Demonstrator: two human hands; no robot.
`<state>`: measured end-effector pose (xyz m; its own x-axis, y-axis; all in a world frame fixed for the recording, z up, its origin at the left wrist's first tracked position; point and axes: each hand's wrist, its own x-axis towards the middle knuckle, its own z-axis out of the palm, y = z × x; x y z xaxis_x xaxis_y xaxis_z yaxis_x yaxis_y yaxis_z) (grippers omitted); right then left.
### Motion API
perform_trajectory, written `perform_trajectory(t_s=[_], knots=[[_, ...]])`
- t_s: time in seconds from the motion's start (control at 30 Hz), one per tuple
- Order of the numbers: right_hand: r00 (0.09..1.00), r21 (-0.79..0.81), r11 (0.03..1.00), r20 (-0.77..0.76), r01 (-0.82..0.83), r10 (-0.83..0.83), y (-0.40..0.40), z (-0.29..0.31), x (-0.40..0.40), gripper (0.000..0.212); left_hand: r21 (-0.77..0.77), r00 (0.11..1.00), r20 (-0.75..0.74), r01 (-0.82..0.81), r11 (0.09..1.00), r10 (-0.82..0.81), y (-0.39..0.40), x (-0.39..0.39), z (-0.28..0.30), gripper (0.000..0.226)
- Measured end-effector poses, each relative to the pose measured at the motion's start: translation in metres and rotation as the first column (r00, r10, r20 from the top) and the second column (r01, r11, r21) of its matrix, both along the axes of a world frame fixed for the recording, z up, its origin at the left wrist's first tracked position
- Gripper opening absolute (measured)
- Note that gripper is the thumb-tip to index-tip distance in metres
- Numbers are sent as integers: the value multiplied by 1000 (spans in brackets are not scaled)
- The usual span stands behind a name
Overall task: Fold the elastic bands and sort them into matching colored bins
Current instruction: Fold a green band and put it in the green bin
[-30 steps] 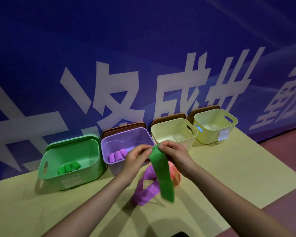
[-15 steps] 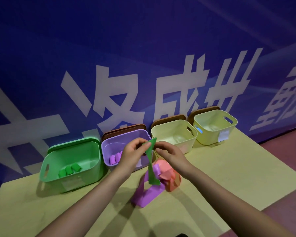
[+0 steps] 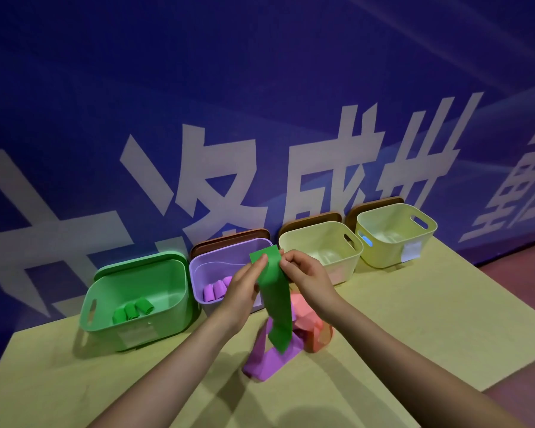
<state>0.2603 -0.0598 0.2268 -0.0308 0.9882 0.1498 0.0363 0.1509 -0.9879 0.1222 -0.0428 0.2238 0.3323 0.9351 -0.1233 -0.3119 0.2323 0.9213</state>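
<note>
At far left, the green bin (image 3: 136, 304) is holding 3 rolled bands and the purple bin (image 3: 229, 264) several. The left hand (image 3: 244, 285) and right hand (image 3: 306, 273) are pinching the green band (image 3: 275, 304), hanging unfolded above purple band (image 3: 269, 362) and orange band (image 3: 315, 329) awaiting folding on the worktop (image 3: 414, 319).

Both hands, left (image 3: 244, 284) and right (image 3: 306, 273), pinch the top of a flat green elastic band (image 3: 275, 298) hanging above crumpled purple (image 3: 269, 362) and orange bands (image 3: 317, 332) on the yellow bench (image 3: 414, 319).

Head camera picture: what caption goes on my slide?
Both hands hold a green band above purple and orange bands.
</note>
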Motion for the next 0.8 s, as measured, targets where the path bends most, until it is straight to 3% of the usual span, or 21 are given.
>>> perform_trajectory(t_s=[0.17,0.33,0.57,0.7,0.8], knots=[[993,-108,992,-101,-67,56,0,5,-3,18,8,999,30,-20,1000,19,2,4,7,36],[982,-196,963,-5,-185,188,-5,3,-6,11,-101,975,173,-123,987,139,14,3,16,37],[985,-287,943,-40,-170,166,-8,-17,-2,9,-261,843,461,-168,951,276,36,-23,30,31],[985,-324,936,55,-136,162,-11,-26,2,26,-331,805,473,-213,919,357,44,-34,33,30],[984,-331,935,71,-130,162,-14,-28,5,16,-365,759,500,-253,896,418,49,-42,37,30]])
